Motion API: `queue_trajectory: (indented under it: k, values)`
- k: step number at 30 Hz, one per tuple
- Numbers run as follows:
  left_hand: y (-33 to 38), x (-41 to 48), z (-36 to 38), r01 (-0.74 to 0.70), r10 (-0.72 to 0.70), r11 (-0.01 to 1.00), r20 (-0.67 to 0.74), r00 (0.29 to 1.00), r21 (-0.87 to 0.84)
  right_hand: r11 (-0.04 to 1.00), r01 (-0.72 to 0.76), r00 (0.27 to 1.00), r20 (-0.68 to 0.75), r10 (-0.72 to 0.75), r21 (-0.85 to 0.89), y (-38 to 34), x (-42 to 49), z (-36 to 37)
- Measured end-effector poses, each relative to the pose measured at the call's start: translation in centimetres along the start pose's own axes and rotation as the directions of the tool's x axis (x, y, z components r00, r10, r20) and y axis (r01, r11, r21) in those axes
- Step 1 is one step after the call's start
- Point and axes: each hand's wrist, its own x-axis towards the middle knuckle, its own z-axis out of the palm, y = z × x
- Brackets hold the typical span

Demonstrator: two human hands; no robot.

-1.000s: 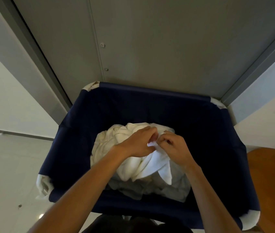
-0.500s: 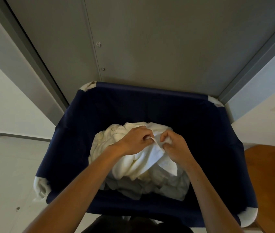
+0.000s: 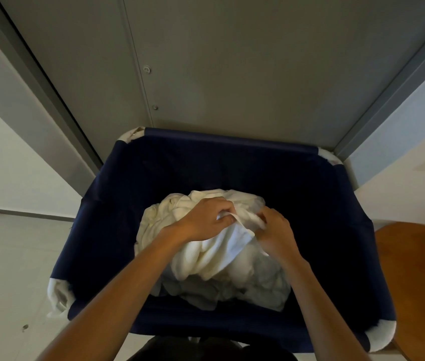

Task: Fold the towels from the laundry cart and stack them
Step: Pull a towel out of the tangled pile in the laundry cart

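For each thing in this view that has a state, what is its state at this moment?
Laundry cart: open on top, partly filled.
Towel pile: unfolded, crumpled, lying inside it.
Top towel: unfolded, one edge lifted off the pile.
Left hand: pinches that edge.
Right hand: pinches the same edge, a little apart.

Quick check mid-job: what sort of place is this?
Probably a laundry or housekeeping area, perhaps by a lift: a navy fabric laundry cart holding crumpled white towels stands before grey metal doors on a pale floor.
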Motion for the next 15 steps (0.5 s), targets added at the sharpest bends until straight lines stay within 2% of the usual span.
queue_trajectory:
  k: [3, 6, 9, 15]
  values:
    - [-0.3, 0.0, -0.6, 0.022, -0.022, 1.000, -0.001, 1.000, 0.008, 0.998, -0.036, 0.993, -0.116, 0.029, -0.057, 1.1, 0.0, 0.0]
    - [-0.4, 0.3, -0.6, 0.048, -0.048, 0.999, 0.015, 0.999, 0.020, 0.995, -0.040, 0.991, -0.124, 0.051, 0.093, 0.6, 0.2, -0.2]
    - [-0.2, 0.5, -0.2, 0.024, -0.025, 0.999, 0.040, 0.999, 0.035, 0.956, -0.088, 0.991, -0.073, 0.113, 0.279, -0.3, 0.3, -0.3]
    - [0.3, 0.6, 1.1, -0.113, 0.112, 0.993, 0.026, 0.993, 0.027, 0.935, -0.066, 0.997, 0.061, 0.048, 0.348, -1.4, 0.5, -0.6]
